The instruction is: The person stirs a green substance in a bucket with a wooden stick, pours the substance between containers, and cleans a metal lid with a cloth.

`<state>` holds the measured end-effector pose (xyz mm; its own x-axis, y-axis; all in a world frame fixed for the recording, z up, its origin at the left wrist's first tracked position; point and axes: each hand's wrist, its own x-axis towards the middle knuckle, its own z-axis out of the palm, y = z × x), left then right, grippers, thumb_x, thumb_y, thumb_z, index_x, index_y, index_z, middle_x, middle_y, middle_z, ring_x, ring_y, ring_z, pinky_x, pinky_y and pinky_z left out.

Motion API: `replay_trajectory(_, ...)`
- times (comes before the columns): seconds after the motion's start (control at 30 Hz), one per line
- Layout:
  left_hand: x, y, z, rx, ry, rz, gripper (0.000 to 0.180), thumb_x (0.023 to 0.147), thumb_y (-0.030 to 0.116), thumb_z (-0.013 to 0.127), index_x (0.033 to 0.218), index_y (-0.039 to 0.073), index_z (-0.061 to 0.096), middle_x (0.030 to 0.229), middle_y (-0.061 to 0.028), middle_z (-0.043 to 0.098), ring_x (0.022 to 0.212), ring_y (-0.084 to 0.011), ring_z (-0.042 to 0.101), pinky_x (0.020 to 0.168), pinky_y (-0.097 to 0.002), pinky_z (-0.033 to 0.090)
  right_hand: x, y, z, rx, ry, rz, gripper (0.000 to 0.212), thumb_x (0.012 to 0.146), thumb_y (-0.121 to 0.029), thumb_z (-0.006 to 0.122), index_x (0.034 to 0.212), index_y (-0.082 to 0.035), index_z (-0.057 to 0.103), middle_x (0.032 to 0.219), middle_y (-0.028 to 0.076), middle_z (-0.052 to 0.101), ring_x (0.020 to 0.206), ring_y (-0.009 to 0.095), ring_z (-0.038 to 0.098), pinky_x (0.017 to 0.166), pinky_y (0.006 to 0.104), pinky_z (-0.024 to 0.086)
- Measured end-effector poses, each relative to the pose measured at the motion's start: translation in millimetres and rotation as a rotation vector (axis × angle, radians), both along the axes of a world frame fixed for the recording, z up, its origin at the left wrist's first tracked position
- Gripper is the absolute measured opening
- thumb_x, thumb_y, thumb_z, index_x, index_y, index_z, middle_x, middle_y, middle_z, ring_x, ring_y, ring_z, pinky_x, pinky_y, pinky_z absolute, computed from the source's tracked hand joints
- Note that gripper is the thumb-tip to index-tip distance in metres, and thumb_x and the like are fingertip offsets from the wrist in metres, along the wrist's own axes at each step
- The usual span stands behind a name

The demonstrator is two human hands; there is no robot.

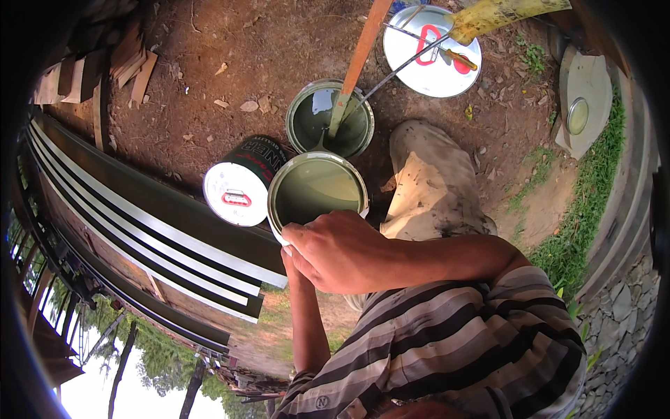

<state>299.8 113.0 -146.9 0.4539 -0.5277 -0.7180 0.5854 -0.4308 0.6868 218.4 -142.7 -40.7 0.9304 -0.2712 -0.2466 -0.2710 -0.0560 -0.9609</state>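
A paint can (317, 199) with olive-green paint inside is tipped away from me in both hands. My right hand (335, 251) is closed on its near rim, with the back of the hand facing up. Under it, my left hand (294, 263) is closed on the can's near left side, its fingers mostly hidden. A band of paint appears to run from the far lip into a bucket of dark green paint (304, 119) standing just beyond. A flat wooden stick (359, 59) and a thin metal rod (401, 68) with a yellow upper piece (506, 15) slant into that bucket.
A dark can with a white lid (230, 188) stands left. Beyond, a screwdriver (462, 59) lies on a white-lidded container (405, 52). Long pale metal strips (160, 234) and wood offcuts (80, 77) are at left. My bent knee (433, 174) is close right of the bucket.
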Motion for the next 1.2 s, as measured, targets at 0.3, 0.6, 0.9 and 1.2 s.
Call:
replay_trajectory(0.3, -14, -27, 4, 0.041, -0.020, 0.256, 0.027, 0.109, 0.033, 0.054, 0.114, 0.007, 0.060, 0.104, -0.0056, 0.065, 0.091, -0.0163, 0.063, 0.080, -0.0361, 0.054, -3, -1, -6, 0.016, 0.010, 0.042, 0.017, 0.098, -0.011, 0.064, 0.092, 0.004, 0.059, 0.067, 0.021, 0.068, 0.059, 0.039, 0.069, 0.058, 0.0494, 0.053)
replay_trajectory(0.6, 3, 16, -9, 0.054, -0.056, -0.068, 0.045, 0.111, 0.049, 0.040, 0.129, 0.011, 0.055, 0.129, -0.0085, 0.062, 0.118, -0.0215, 0.057, 0.106, -0.0422, 0.047, -9, -12, -7, 0.065, -0.052, 0.030, 0.016, 0.094, -0.011, 0.066, 0.091, 0.003, 0.058, 0.069, 0.022, 0.069, 0.062, 0.040, 0.070, 0.060, 0.0493, 0.054)
replay_trajectory(0.9, -17, -28, 13, -0.080, -0.031, 0.280, 0.047, 0.111, 0.049, 0.042, 0.131, 0.008, 0.056, 0.127, -0.0098, 0.064, 0.115, -0.0221, 0.060, 0.104, -0.0411, 0.048, -17, -14, -24, 0.144, -0.150, -0.061, 0.012, 0.088, -0.005, 0.064, 0.084, 0.003, 0.057, 0.067, 0.022, 0.067, 0.063, 0.042, 0.070, 0.059, 0.0511, 0.055)
replay_trajectory(1.2, -15, -17, -12, 0.058, -0.159, 0.304, 0.052, 0.112, 0.048, 0.040, 0.131, 0.005, 0.060, 0.124, -0.0116, 0.066, 0.112, -0.0225, 0.062, 0.102, -0.0399, 0.049, -21, -1, -24, 0.090, -0.171, -0.074, 0.011, 0.089, -0.005, 0.064, 0.084, 0.004, 0.059, 0.067, 0.023, 0.067, 0.065, 0.043, 0.070, 0.061, 0.0521, 0.055)
